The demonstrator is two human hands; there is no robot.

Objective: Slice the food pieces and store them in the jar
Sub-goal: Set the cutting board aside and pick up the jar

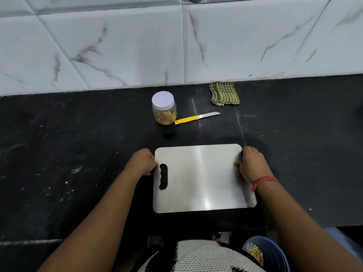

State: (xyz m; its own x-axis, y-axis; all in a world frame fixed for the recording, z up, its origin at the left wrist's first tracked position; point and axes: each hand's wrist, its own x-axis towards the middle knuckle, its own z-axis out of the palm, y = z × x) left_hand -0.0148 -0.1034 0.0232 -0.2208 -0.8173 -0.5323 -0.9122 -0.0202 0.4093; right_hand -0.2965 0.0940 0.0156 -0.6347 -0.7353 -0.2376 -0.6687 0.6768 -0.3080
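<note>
**Board in hand, jar capped, knife idle**

The person stands at the black worktop (78,154) with both hands on a steel cutting board (202,177). The left hand (144,161) curls round the board's left edge just above its handle slot, and the right hand (250,162), a red thread at its wrist, grips the right edge near the far corner. The board lies flat and bare, with no food on it.

Beyond the board, towards the tiled wall, stands the jar (164,108). Its white lid is on, and yellowish food pieces fill roughly its lower half. Just beside it, on its right, the knife (196,118) lies on the worktop, yellow handle towards the jar and blade pointing away. A striped cloth (224,93) sits folded against the wall, well apart from both.

Low at the right, below the worktop's edge, a blue bowl (275,252) holds more of the same yellowish pieces; whether these are cut or uncut I cannot tell from here.

As I judge it, some food is already stored, yet nothing is being sliced now. If the bowl's contents are uncut, they would have to come to the board, be sliced and go into the jar, which would first need opening.
</note>
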